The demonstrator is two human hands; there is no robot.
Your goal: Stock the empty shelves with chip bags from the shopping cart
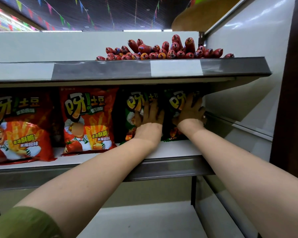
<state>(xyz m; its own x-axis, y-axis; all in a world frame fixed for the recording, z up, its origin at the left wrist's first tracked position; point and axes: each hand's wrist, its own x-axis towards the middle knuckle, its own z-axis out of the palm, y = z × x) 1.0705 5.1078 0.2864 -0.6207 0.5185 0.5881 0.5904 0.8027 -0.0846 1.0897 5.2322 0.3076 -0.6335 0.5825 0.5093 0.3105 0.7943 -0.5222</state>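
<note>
Left grip: my left hand [149, 114] lies flat and spread against the front of the left green bag [127, 117], fingers [145, 104] pointing up; it presses rather than clasps, so nothing is held in it.
Right grip: my right hand [190, 109] lies the same way, palm open on the right green bag [172, 133], pushing it back toward the rear of the shelf.
Where the bags are: both green bags stand upright on the middle shelf [170, 150], side by side at its right end, under the upper shelf [127, 69]; two red bags [88, 119] stand further left on the same shelf.
Weight: I judge them very light, mostly air, so a flat palm is enough to move them.
Stiffness: soft, puffed film that gives under my palms; the chips inside are brittle, so I should push gently and not squeeze the middle.
Surface: the film looks glossy and probably slick; a pinch may slide off.
Where to take hold: best at the crimped top seam or the side edges, or flat-handed on the front as now.
Risk: a bag this light can tip forward once I let go; the base needs to sit flat.
Not in view: the shopping cart.
Above: a heap of sausages [162, 50] on the upper shelf, well apart from my hands.
</note>
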